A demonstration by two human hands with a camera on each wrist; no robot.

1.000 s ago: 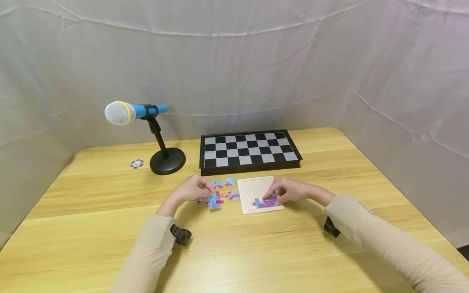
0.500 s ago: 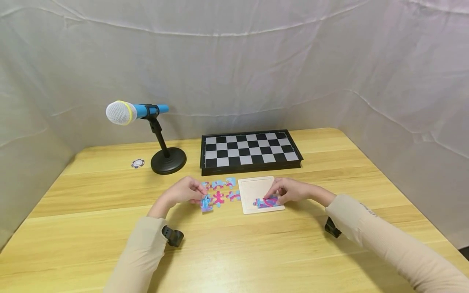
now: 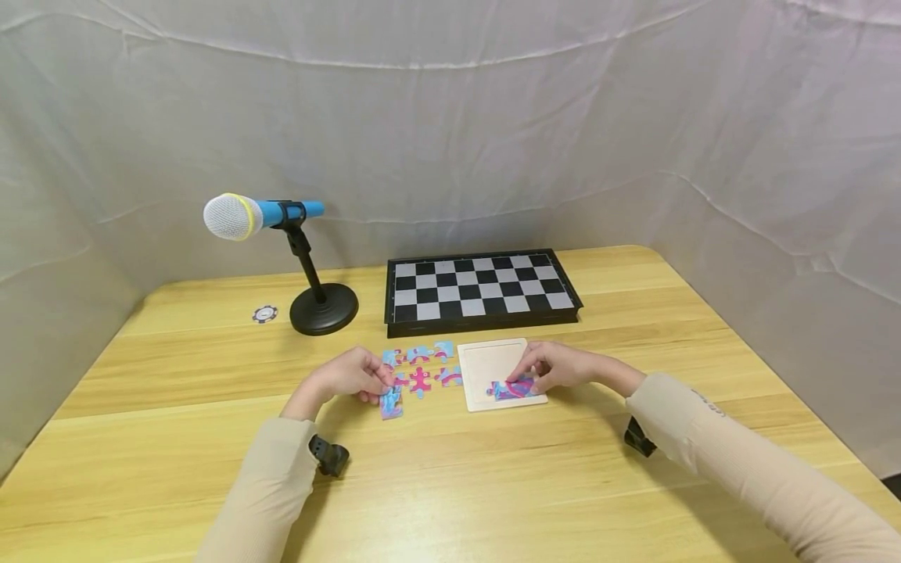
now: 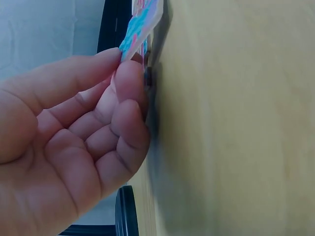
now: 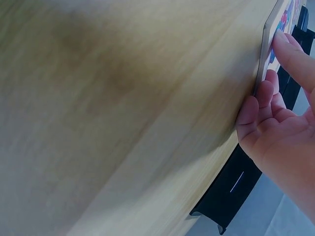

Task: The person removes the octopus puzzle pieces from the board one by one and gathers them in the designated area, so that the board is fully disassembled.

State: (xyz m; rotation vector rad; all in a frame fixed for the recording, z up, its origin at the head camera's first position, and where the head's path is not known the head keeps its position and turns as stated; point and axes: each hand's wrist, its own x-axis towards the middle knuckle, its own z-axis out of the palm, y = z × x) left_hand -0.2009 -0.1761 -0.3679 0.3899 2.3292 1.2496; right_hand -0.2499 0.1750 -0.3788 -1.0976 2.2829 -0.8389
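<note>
My left hand (image 3: 362,381) pinches a blue and pink puzzle piece (image 3: 391,402) between thumb and fingers, just left of several loose pieces (image 3: 421,367). In the left wrist view the piece (image 4: 142,22) sticks out from my left hand (image 4: 120,64), tilted against the table. My right hand (image 3: 536,377) rests at the near right corner of the white puzzle tray (image 3: 493,356) and holds the joined pieces (image 3: 508,389) lying in it. The right wrist view has my right hand (image 5: 275,73) with its index finger on top and the other fingers curled against the tray's edge (image 5: 266,49).
A folded chessboard (image 3: 481,291) lies behind the tray, its black side showing as chessboard (image 5: 236,189) in the right wrist view. A blue microphone on a black stand (image 3: 320,309) is at the back left, with a poker chip (image 3: 263,314) beside it. All rest on a wooden table (image 3: 457,485).
My left hand has drawn its puzzle piece left and toward me, away from the loose pieces. The right hand has stayed on the pieces in the tray.
</note>
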